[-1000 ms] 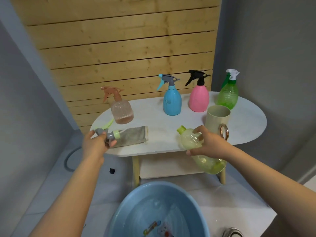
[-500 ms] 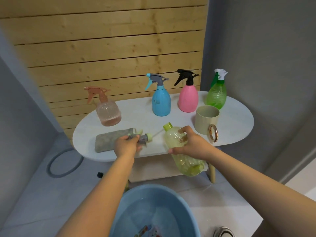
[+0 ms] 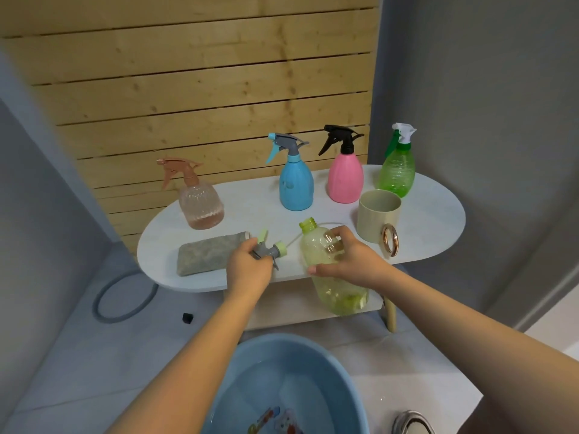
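My right hand (image 3: 347,261) grips a pale yellow-green plastic bottle (image 3: 336,288), tilted with its open threaded neck pointing up and left over the front edge of the white oval table (image 3: 432,214). My left hand (image 3: 247,269) holds the grey and light-green spray head (image 3: 269,250) just left of that neck. The head's thin clear tube curves over toward the bottle's mouth.
On the table stand a peach spray bottle (image 3: 200,202), a blue one (image 3: 294,183), a pink one (image 3: 344,173) and a green one (image 3: 396,167). A beige mug (image 3: 377,214) and a grey cloth (image 3: 203,258) lie nearer. A blue basin (image 3: 282,386) holding water sits on the floor below.
My left hand carried the spray head from the cloth's left end rightward, close to the bottle's neck. The bottle stayed in my right hand, shifting slightly.
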The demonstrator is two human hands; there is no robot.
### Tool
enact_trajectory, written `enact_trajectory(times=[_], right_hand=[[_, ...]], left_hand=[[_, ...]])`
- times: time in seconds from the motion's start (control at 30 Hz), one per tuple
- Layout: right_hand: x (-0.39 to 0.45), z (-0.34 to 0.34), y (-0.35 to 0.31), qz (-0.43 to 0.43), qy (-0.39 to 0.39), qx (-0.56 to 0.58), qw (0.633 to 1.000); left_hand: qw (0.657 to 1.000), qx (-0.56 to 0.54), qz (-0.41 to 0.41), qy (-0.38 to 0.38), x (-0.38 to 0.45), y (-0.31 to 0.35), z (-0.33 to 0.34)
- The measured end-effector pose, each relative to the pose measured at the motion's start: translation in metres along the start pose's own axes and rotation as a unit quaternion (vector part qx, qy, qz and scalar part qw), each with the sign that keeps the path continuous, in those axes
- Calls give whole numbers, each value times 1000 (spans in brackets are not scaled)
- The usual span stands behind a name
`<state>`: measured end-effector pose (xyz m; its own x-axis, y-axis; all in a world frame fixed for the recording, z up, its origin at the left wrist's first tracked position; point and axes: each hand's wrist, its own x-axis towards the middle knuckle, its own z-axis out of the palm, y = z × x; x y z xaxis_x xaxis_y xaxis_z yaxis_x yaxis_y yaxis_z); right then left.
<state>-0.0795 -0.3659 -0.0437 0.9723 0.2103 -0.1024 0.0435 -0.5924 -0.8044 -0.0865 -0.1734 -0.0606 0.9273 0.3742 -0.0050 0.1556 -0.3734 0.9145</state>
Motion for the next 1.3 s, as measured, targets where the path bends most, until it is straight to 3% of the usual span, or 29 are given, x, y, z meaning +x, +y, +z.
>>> enact_trajectory(times=[0.1,0.2,0.37,0.43,0.5,0.53,0.6,0.67,0.73,0.87,0.93,1.13,1.3], right_hand=[[-3,2,-5,-20,2,66,998],[-6,2,-8,-43,-8,86,995],[-14,-11,-5,-85,-70,98,989],[-16,-20,-1,-84,-115,92,986],[-17,-29,4,-85,-109,54,989],[-16,-32,7,-85,-67,34,994],[-13,-39,15,-71,94,1,993],[-9,-46,28,-40,238,-33,970],[-3,-51,39,11,292,-37,956],[14,-56,50,143,236,-26,961],[22,-56,53,164,199,-46,965],[20,-48,44,165,144,108,970],[-13,-39,21,89,132,90,983]], left_hand=[[983,-120,-15,-141,-14,20,-4],[931,-209,-55,-294,-25,30,-6],[913,-196,-16,-357,-29,27,2],[912,-206,-10,-355,-28,26,5],[918,-215,-13,-333,-26,25,9],[923,-217,-13,-318,-25,24,10],[937,-212,-16,-278,-22,24,14],[953,-186,-18,-238,-19,23,17],[962,-161,-16,-222,-17,21,20],[967,-138,-20,-211,-15,17,25],[968,-135,-24,-208,-14,15,25],[966,-153,-44,-202,-20,17,10],[966,-134,-41,-218,-36,17,-24]])
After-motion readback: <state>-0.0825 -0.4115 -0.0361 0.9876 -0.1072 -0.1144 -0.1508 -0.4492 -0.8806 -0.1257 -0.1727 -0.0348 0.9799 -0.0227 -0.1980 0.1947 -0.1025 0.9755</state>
